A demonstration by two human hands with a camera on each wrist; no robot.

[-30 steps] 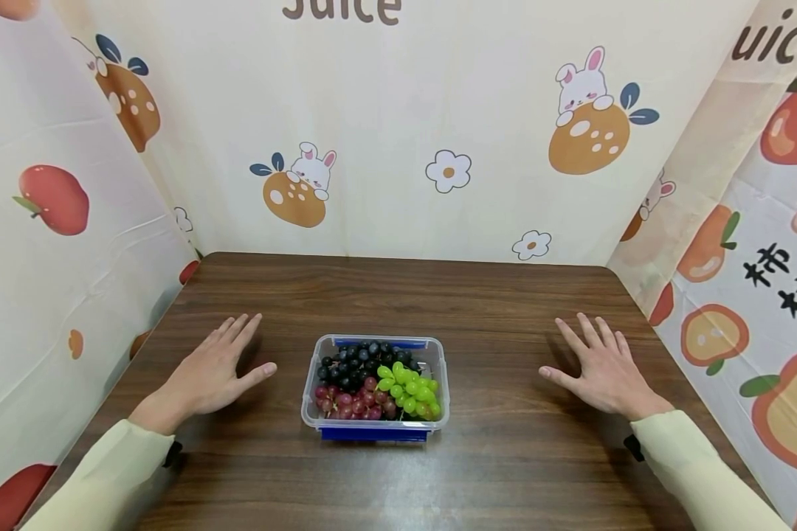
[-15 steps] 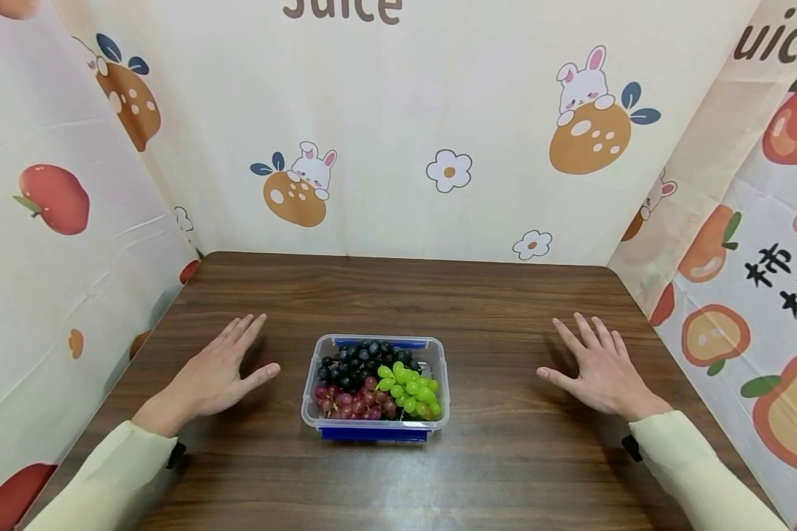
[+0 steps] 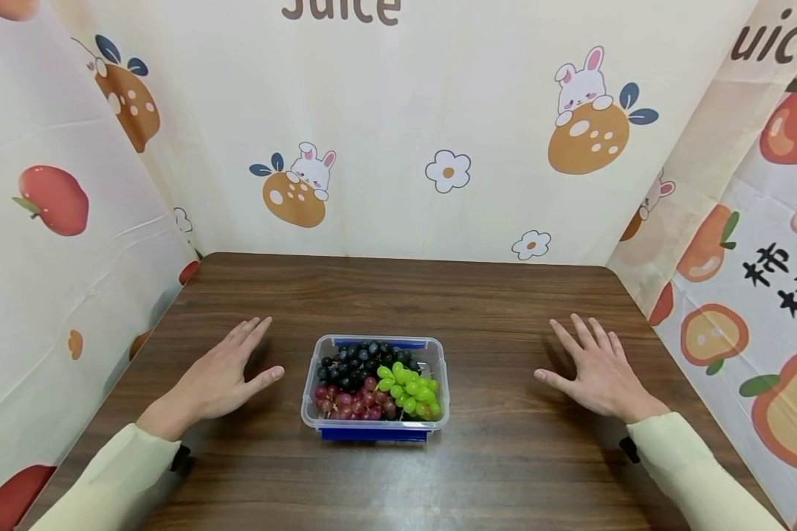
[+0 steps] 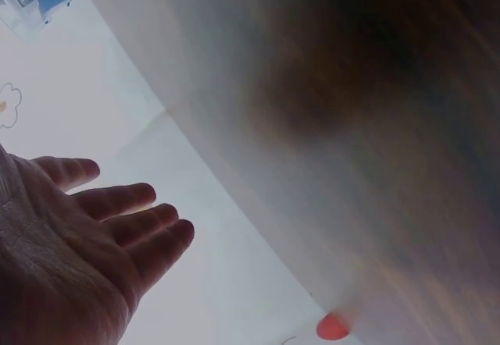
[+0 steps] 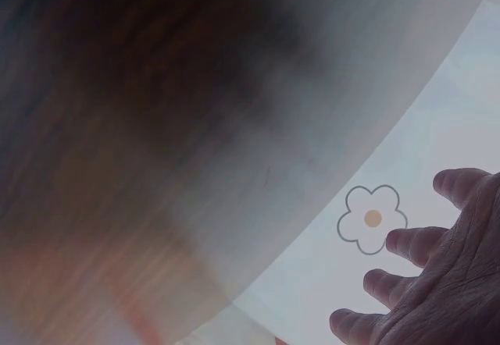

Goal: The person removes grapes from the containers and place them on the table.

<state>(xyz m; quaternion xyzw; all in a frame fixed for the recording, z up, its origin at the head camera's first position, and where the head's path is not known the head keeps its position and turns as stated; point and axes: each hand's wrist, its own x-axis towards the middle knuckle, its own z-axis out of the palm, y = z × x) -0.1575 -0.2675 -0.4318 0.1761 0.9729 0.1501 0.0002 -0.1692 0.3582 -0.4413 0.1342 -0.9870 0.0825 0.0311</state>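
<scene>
In the head view a clear plastic food container [image 3: 311,413] with blue clips stands on the brown table, its top uncovered. Inside lie black grapes [image 3: 359,363] at the back, red grapes [image 3: 353,404] at front left and green grapes [image 3: 408,391] at front right. To the left of the container is my left hand [image 3: 219,382], fingers spread and nothing held. My right hand [image 3: 598,372] is farther off on the right side, also with fingers extended and holding nothing. The left wrist view catches a corner of the container [image 4: 35,9] beyond the left palm.
The wooden table [image 3: 398,295] has rounded far corners. A cream curtain [image 3: 385,110] printed with fruit and rabbits hangs behind it. Similar printed cloths enclose the left side [image 3: 106,280] and the right side [image 3: 717,265].
Both hands have drifted slightly inward toward the container, the left one to the right and the right one to the left. The container and grapes have stayed in place.
</scene>
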